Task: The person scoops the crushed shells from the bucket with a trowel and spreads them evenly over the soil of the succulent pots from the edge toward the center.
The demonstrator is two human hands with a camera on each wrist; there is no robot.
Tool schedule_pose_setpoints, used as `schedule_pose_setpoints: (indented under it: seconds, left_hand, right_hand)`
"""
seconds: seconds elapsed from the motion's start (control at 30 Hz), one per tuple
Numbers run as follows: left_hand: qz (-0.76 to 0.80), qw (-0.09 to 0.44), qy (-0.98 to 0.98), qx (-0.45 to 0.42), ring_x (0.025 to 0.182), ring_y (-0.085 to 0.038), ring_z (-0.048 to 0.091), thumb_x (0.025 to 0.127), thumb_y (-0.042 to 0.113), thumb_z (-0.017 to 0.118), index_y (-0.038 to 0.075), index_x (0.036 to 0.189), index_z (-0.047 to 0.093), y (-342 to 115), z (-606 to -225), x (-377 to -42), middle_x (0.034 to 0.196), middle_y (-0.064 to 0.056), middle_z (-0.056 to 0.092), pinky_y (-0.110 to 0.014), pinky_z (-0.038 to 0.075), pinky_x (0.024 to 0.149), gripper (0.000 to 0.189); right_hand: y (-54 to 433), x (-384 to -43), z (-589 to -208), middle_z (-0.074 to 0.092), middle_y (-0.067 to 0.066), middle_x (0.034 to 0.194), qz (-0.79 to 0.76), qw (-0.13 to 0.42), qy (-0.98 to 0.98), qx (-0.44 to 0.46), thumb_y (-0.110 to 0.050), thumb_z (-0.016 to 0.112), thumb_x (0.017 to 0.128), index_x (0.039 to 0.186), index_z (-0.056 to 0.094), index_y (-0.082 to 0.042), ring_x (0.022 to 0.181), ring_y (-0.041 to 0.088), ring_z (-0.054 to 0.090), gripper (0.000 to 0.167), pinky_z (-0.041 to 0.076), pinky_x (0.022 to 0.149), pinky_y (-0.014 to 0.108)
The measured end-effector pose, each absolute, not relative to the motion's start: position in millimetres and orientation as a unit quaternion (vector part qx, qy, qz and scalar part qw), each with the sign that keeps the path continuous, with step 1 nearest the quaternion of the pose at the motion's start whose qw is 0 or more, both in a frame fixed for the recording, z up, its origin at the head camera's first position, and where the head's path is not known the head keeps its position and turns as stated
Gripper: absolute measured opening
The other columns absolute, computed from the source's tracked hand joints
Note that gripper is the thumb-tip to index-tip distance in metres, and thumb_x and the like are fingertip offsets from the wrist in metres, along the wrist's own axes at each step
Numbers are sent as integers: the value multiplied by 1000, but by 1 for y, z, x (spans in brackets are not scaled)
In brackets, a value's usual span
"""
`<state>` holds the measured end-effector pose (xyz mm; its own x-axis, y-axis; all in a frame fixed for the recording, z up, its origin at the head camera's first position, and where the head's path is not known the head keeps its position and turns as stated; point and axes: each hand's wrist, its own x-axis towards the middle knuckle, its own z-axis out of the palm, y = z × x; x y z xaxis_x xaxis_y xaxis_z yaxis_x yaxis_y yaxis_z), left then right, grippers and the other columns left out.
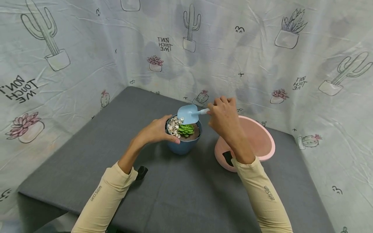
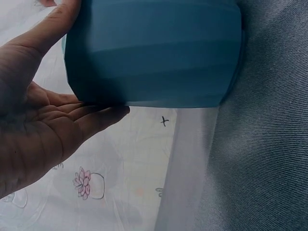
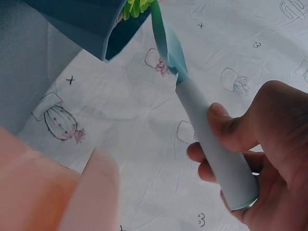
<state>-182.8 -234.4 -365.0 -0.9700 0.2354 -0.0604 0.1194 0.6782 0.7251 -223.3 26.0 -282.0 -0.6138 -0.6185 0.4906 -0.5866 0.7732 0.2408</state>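
Note:
A blue flower pot stands on the table, with a green succulent in brown soil. Pale pebbles cover the soil on the plant's left side. My left hand holds the pot at its left, thumb across the near side; the left wrist view shows the fingers along the pot's other side. In my right hand I grip a light blue trowel by its pale handle. The trowel's blade is tilted over the pot's far rim, just above the succulent and pebbles.
To the right, a pink container with a wide slanted opening stands beneath my right forearm. A grey cloth covers the table. Behind it hangs a white curtain printed with cacti.

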Motion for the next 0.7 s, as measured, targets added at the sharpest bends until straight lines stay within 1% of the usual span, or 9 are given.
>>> schedule_pose_setpoints:
  seconds: [0.2, 0.37, 0.5, 0.7]
  left_hand:
    - [392, 72, 912, 94, 154, -46, 37, 79, 50, 90, 4, 167, 18, -234, -366, -181, 168, -26, 34, -65, 40, 118, 123]
    - [390, 60, 914, 92, 152, -46, 41, 80, 49, 90, 1, 166, 19, -232, -366, -180, 165, -27, 38, -64, 43, 117, 122]
    - [393, 36, 916, 75, 148, -45, 47, 78, 50, 91, -2, 164, 24, -226, -368, -174, 162, -28, 43, -62, 46, 113, 121]
    - [398, -6, 917, 33, 140, -44, 53, 72, 59, 92, -2, 157, 31, -211, -376, -163, 157, -25, 45, -60, 50, 108, 121]
  right_hand:
    - [24, -222, -283, 70, 16, 96, -9, 324, -877, 355, -10, 76, 94, 107, 80, -4, 93, 36, 59, 14, 46, 97, 57]
    - [23, -221, -284, 71, 17, 100, 4, 341, -868, 361, -7, 75, 94, 109, 79, -2, 98, 37, 60, 16, 45, 99, 59]
    - [24, -221, -285, 71, 17, 101, 11, 346, -864, 365, -8, 75, 94, 110, 78, -2, 98, 38, 60, 17, 44, 99, 58]
    - [28, -220, -286, 70, 16, 98, 32, 362, -860, 360, -6, 78, 91, 109, 79, -2, 97, 37, 61, 19, 44, 99, 57]
